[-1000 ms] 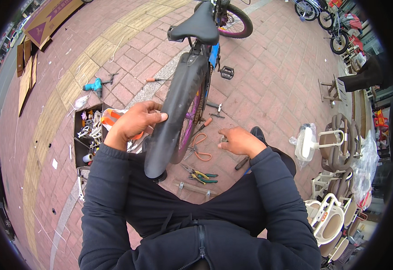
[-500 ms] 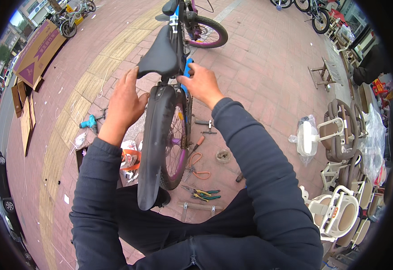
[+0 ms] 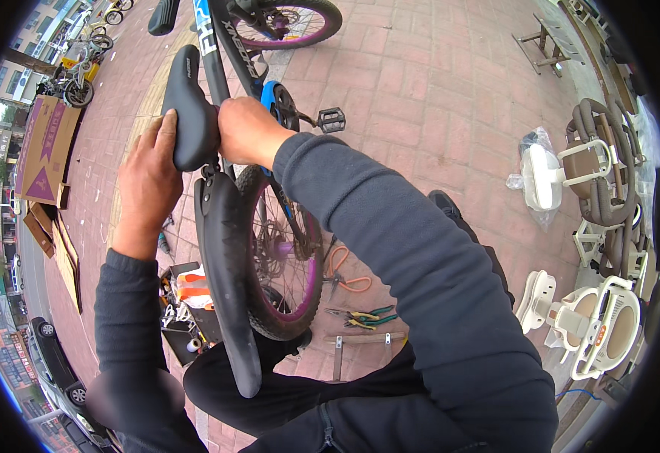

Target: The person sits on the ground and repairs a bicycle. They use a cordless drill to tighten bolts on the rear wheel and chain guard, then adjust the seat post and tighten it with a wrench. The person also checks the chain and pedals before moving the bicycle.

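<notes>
In front of me stands a bicycle, its black saddle point(image 3: 188, 113) toward the left and its dark frame point(image 3: 228, 53) running away from me. My left hand point(image 3: 149, 177) grips the saddle's left edge, fingers stretched along its side. On the other side my right hand point(image 3: 251, 132) is closed, knuckles up, beside the rear of the saddle near the seat post; whatever its fingers hold is hidden. A long black mudguard point(image 3: 228, 279) reaches back from beneath the saddle over the rear wheel point(image 3: 315, 291), which has a purple rim.
Pliers point(image 3: 371, 317) and an orange-handled tool point(image 3: 354, 285) lie on the brick paving, near a wooden bar with metal legs point(image 3: 364, 339). Left of the wheel sits an open toolbox point(image 3: 208, 330). White child seats point(image 3: 609, 328) stand at right; a large cardboard box point(image 3: 47, 147) is far left.
The bicycle appears nearer and farther left in view, its saddle turned. My right hand has gone from a loose pinch to a closed grip beside the saddle; my left hand stays at its left edge.
</notes>
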`<state>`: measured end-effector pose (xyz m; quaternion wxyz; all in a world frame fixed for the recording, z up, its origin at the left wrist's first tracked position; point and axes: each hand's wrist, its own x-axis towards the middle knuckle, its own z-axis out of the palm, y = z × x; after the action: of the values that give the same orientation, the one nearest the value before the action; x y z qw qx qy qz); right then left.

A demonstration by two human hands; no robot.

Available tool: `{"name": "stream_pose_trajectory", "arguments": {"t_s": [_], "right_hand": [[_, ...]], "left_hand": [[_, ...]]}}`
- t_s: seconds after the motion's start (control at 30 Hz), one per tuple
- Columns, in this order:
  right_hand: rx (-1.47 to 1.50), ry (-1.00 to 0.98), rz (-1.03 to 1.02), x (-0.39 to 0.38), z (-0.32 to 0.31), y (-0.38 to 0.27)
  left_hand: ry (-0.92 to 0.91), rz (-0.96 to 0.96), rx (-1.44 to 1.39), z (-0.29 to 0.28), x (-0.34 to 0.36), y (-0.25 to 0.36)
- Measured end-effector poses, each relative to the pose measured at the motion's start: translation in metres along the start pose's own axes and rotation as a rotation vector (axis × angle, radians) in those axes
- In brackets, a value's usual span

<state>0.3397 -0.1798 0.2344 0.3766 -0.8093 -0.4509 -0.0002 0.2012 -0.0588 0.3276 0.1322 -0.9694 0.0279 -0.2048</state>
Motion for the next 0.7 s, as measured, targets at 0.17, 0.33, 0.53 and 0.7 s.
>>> {"name": "stream_pose_trajectory", "arguments": {"t_s": [0.17, 0.33, 0.53, 0.7], "right_hand": [[0.076, -0.135, -0.047, 0.010, -0.030, 0.042], [0.146, -0.109, -0.112, 0.014, -0.022, 0.058], [0.198, 0.063, -0.098, 0.010, -0.006, 0.061], [0.182, 0.121, -0.095, 0.004, -0.002, 0.058]], "left_hand": [[0.007, 0.022, -0.051, -0.002, -0.001, -0.004], [0.047, 0.004, -0.007, 0.002, -0.004, -0.006], [0.139, -0.032, -0.024, -0.006, -0.007, -0.006], [0.148, 0.018, -0.060, -0.026, -0.005, -0.012]]}}
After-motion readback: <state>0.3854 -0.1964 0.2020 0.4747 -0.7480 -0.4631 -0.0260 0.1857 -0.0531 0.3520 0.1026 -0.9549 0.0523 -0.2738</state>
